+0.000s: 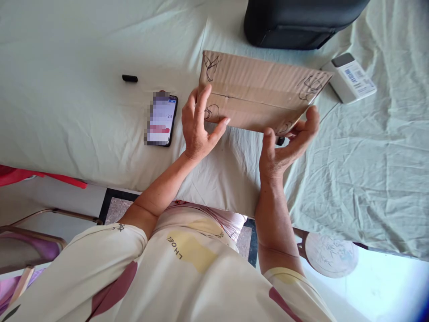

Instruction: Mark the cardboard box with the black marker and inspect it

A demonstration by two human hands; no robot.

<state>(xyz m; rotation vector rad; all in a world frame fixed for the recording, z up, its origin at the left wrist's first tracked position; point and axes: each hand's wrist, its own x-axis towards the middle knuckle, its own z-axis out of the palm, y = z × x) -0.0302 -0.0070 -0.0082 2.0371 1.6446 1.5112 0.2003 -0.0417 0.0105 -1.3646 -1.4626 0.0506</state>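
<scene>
From the head camera, a flat cardboard box [258,91] was held up, tilted, over a surface covered with a pale green sheet [83,53]. Black scribbles marked its corners, and a strip of tape ran along its length.

The left hand [198,127] was pressed against the lower left corner of the box, fingers spread and pointing up across the cardboard, the thumb stretched out along the bottom edge; it was open in shape but bracing the box rather than curled round it. The right hand [284,143] cupped the lower right corner from beneath, thumb raised near the bottom edge and fingers bent under the corner, so it was grasping the box there. A small dark thing showed between the right hand's fingers, too hidden to tell what it was.

Just to the left of the left hand a phone [162,120] lay face up on the sheet, its screen lit. Further left and up lay a small black cap [129,78]. A white device with a barcode label [350,77] sat beyond the box's right corner, and a black case [298,22] stood at the top edge of the view.
</scene>
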